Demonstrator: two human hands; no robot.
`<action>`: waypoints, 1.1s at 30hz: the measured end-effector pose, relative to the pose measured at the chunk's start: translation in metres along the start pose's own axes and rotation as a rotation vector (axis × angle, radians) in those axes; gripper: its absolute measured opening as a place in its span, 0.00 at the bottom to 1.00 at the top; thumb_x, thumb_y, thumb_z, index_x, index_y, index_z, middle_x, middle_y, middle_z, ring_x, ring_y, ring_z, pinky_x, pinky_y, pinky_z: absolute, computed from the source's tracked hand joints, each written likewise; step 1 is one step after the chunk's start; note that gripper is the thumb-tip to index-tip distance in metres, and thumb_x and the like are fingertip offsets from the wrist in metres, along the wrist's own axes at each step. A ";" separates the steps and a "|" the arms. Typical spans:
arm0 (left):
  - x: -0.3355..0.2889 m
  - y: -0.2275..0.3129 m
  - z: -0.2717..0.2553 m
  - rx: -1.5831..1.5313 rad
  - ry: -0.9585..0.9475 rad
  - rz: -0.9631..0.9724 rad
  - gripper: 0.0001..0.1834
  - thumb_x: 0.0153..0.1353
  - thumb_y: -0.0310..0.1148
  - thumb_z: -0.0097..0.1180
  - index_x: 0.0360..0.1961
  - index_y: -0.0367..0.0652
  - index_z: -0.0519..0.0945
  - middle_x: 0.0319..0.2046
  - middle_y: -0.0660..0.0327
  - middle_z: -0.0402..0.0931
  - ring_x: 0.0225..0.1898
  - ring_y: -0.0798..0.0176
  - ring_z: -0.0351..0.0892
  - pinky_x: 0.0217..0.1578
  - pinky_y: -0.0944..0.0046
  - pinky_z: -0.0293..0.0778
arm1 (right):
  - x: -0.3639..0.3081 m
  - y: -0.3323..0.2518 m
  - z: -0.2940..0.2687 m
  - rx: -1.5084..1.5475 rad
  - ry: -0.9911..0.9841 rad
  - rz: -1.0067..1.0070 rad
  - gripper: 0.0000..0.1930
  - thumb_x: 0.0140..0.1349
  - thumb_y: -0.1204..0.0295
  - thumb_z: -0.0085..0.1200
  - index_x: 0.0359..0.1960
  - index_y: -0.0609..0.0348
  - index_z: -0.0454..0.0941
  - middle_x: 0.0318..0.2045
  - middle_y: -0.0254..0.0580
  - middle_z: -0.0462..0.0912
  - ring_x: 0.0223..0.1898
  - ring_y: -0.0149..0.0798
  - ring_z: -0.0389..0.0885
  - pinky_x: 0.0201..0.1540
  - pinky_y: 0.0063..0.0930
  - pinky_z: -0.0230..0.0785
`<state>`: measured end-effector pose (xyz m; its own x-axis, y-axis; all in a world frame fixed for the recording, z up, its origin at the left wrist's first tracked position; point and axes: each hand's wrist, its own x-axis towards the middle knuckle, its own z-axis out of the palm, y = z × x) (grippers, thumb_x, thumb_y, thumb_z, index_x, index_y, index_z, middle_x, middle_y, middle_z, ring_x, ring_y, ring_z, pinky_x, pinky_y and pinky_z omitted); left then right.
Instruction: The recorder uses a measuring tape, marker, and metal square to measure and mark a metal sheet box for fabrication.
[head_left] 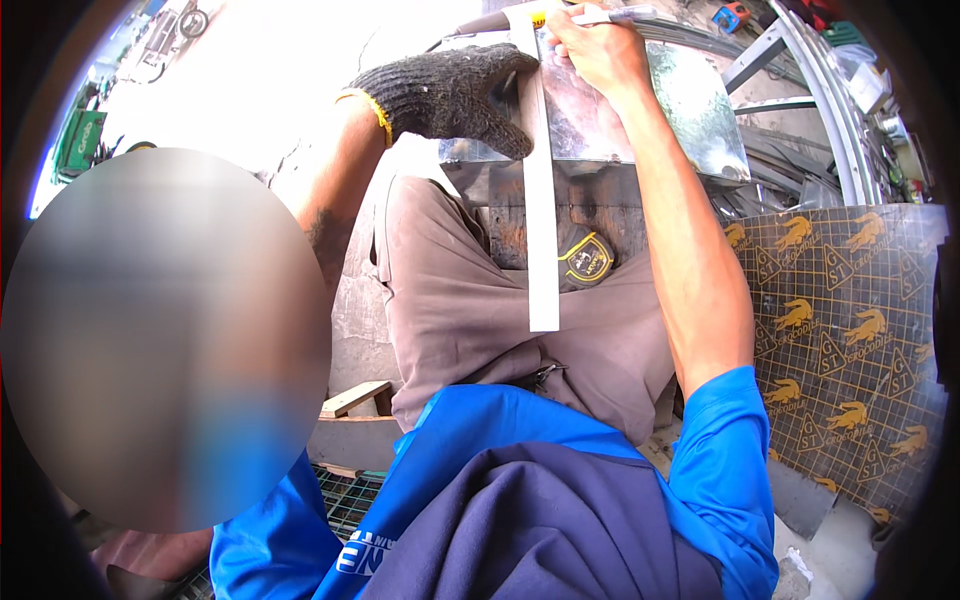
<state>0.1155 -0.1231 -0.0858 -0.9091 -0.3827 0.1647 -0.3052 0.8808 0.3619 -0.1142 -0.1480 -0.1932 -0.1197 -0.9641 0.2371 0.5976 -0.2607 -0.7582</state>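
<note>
My left hand (450, 95), in a dark knitted glove with a yellow cuff, rests with thumb and fingers spread. Their tips reach the left edge of a long pale straightedge (541, 230), which lies across a shiny metal sheet (690, 110) and sticks out toward my lap. Beyond it, my bare right hand (600, 50) pinches a pen (620, 15) close to the straightedge's far end. The pen's tip is hidden by the fingers. A black and yellow tape measure (585, 257) sits between my thighs, just right of the straightedge.
Under the sheet is a dark, stained wooden block (610, 205). A patterned black and yellow board (840, 350) stands at the right, below a metal frame (825, 110) and loose metal strips. A wooden piece (357, 398) lies left of my leg. A blurred patch hides the left side.
</note>
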 end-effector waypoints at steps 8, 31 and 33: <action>-0.006 -0.002 0.000 -0.002 -0.029 -0.020 0.39 0.46 0.51 0.78 0.54 0.36 0.81 0.38 0.49 0.84 0.42 0.49 0.85 0.45 0.53 0.80 | 0.000 0.003 0.007 -0.274 0.086 -0.040 0.11 0.59 0.86 0.65 0.41 0.59 0.80 0.33 0.35 0.83 0.31 0.31 0.84 0.31 0.22 0.76; -0.002 0.008 -0.008 -0.060 -0.243 -0.206 0.50 0.51 0.52 0.78 0.71 0.46 0.68 0.64 0.48 0.74 0.66 0.48 0.74 0.66 0.52 0.70 | -0.088 -0.065 0.061 -1.176 0.022 0.032 0.17 0.68 0.58 0.63 0.38 0.62 0.86 0.26 0.37 0.88 0.25 0.25 0.82 0.31 0.22 0.76; -0.002 0.008 -0.007 -0.051 -0.251 -0.223 0.50 0.50 0.52 0.78 0.71 0.46 0.68 0.63 0.48 0.75 0.66 0.48 0.75 0.66 0.52 0.71 | -0.096 -0.070 0.068 -1.217 0.010 0.053 0.16 0.68 0.59 0.63 0.36 0.62 0.85 0.26 0.36 0.88 0.26 0.24 0.82 0.32 0.22 0.76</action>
<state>0.1171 -0.1176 -0.0766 -0.8647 -0.4786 -0.1523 -0.4959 0.7654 0.4102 -0.0903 -0.0337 -0.1213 -0.1269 -0.9740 0.1878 -0.5315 -0.0931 -0.8419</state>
